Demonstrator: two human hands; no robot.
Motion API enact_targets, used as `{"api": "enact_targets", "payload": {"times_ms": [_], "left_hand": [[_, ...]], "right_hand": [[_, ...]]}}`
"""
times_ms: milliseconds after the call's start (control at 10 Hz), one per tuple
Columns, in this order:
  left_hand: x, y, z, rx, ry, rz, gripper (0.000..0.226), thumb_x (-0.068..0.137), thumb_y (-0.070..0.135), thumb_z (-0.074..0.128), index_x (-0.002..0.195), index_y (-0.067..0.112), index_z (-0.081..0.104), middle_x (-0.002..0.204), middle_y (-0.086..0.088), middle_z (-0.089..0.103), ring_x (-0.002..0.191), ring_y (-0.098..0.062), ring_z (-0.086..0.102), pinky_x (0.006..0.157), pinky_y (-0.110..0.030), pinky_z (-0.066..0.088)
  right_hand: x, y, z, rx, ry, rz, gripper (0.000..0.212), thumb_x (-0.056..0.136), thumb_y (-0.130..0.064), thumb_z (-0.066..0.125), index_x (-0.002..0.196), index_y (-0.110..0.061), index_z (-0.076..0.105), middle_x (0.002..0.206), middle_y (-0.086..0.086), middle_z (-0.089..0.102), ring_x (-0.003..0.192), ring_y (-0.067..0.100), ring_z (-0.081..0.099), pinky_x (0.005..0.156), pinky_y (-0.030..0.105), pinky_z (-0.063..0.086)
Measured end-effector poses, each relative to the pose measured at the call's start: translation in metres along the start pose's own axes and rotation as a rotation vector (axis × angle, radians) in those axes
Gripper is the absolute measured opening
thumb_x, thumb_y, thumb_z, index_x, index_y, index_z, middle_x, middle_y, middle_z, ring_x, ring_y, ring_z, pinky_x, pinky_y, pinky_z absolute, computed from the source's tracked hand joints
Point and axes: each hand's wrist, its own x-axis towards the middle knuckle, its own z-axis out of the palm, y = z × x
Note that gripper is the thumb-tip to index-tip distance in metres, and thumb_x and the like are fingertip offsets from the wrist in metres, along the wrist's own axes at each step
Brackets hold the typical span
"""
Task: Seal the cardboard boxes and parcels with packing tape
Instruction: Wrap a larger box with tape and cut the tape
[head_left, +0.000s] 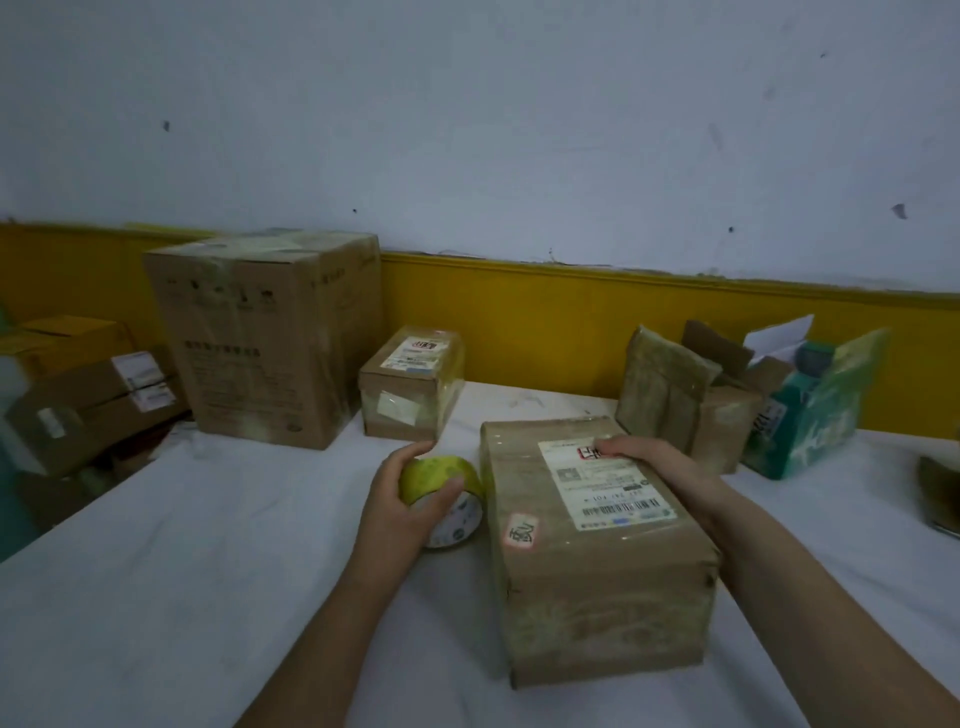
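Observation:
A brown cardboard parcel wrapped in glossy tape lies on the white table, with a white shipping label and a small red-edged sticker on top. My right hand rests on its top right side, fingers curled over the label. Just left of the parcel, my left hand grips a roll of yellowish packing tape, fingers round its rim and the roll standing on edge on the table.
A tall taped carton and a small labelled box stand at the back left. Taped parcels, an open box and a green package sit back right. More boxes are stacked beyond the left edge.

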Motion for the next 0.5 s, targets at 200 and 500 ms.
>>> {"api": "enact_targets", "payload": {"times_ms": [200, 500], "left_hand": [[-0.006, 0.014, 0.012, -0.179, 0.169, -0.045, 0.05, 0.084, 0.032, 0.075, 0.131, 0.03, 0.055, 0.125, 0.012, 0.062, 0.111, -0.006, 0.06, 0.089, -0.025, 0.055], [0.033, 0.081, 0.028, -0.774, 0.036, -0.526, 0.03, 0.101, 0.03, 0.047, 0.092, 0.01, 0.067, 0.08, -0.01, 0.07, 0.08, -0.026, 0.062, 0.068, -0.035, 0.048]], "right_hand": [[0.002, 0.007, -0.003, 0.169, 0.076, -0.054, 0.027, 0.076, -0.021, 0.074, 0.082, 0.003, 0.063, 0.058, 0.013, 0.067, 0.04, 0.019, 0.062, 0.035, 0.02, 0.046], [0.019, 0.053, 0.022, 0.139, 0.151, -0.164, 0.032, 0.102, -0.026, 0.049, 0.128, -0.009, 0.057, 0.1, -0.006, 0.072, 0.073, 0.001, 0.068, 0.057, 0.01, 0.051]]}}
